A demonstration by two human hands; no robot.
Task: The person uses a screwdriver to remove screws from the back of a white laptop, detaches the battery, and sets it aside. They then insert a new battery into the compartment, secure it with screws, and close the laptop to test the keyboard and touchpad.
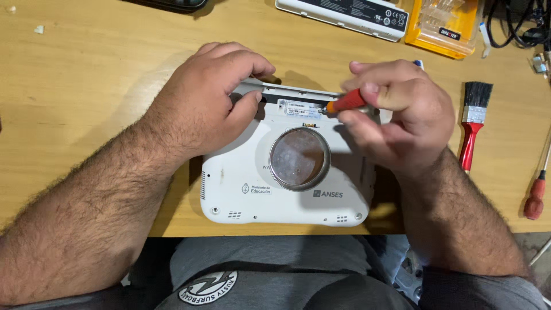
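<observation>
Grey trousers of mine sit nearest, just under the desk [86, 74] edge where the white laptop [258, 195] lies upside down, its long axis left to right and its battery slot facing away from me. Left hand [201, 103] presses flat on the far left corner, fingers curled over the rim, holding no tool. Right hand [396, 115] is closed around the orange screwdriver [347, 102], which lies nearly level, tip pointing left into the slot. I judge it best to keep the tip seated squarely and press firmly while steadying the shell.
</observation>
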